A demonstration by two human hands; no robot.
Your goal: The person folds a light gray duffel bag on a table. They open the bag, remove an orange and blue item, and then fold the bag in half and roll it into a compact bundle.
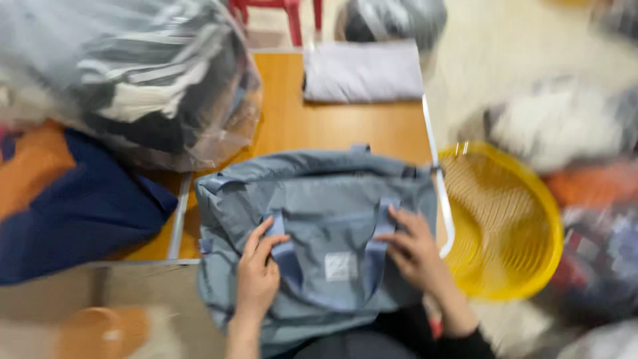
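A grey-blue fabric bag (312, 226) is seen spread flat at the lower centre of the frame, partly on a wooden table (332, 126) and partly over its near edge. The left hand (258, 272) is laid on the bag's left side, thumb and fingers pinched on one end of a blue strap (286, 256). The right hand (415, 249) is pressed flat on the bag's right side, fingers spread apart over the strap's other end. A folded pale cloth (362, 72) is seen at the table's far edge, upper centre. A clear plastic sack of clothing (133, 80) is piled at the upper left, above a navy and orange garment (73, 199). A yellow basket (505, 226) is seen at the right, just beside the table. The frame is blurred throughout.
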